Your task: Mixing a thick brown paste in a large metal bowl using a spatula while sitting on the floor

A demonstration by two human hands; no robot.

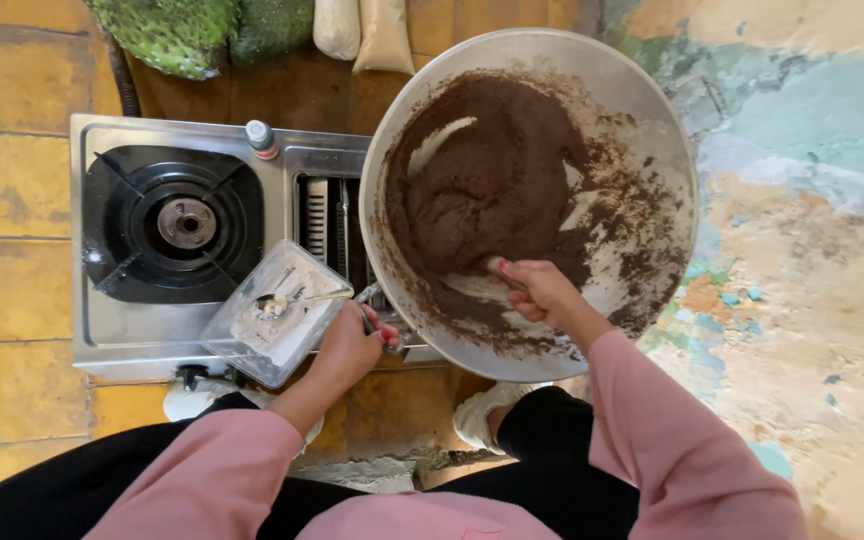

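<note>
A wide metal wok (652, 120) sits on a gas stove (112, 330) and holds a thick dark brown paste (492, 180). My right hand (542, 292) is closed around the handle of a stirring tool whose end is buried in the paste at the wok's near side. My left hand (352, 345) grips the wok's handle at its near left rim. Both arms wear pink sleeves.
A clear rectangular plastic box (274, 312) with white residue and a small spoon (282, 300) rests on the stove beside the free left burner (184, 222). Green spiky fruits (177, 30) and pale bags (372, 28) lie beyond the stove. The floor is yellow tile on the left, worn painted concrete on the right.
</note>
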